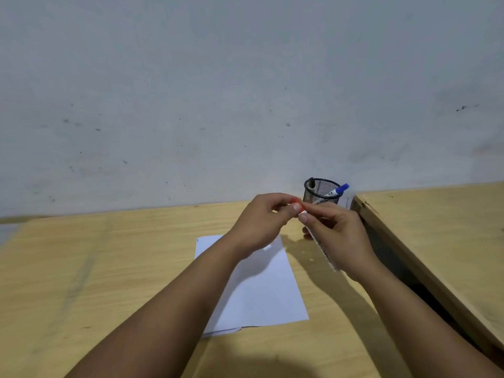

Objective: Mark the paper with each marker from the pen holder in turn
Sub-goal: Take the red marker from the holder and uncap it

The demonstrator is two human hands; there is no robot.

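Both hands meet above the far end of the white paper [261, 290]. My right hand [338, 236] grips the white barrel of a red marker [323, 249], which slants down toward me. My left hand [261, 222] pinches its red cap [296, 201] at the far tip; whether the cap is on or off I cannot tell. Just beyond the hands stands a black mesh pen holder [321, 190]. A blue-capped marker [339, 190] leans out of it to the right, and a black one [311, 184] stands at its left rim.
The paper lies on a light wooden table [109, 268] set against a grey scuffed wall. A second wooden table [436, 236] stands at the right, with a dark gap between the two.
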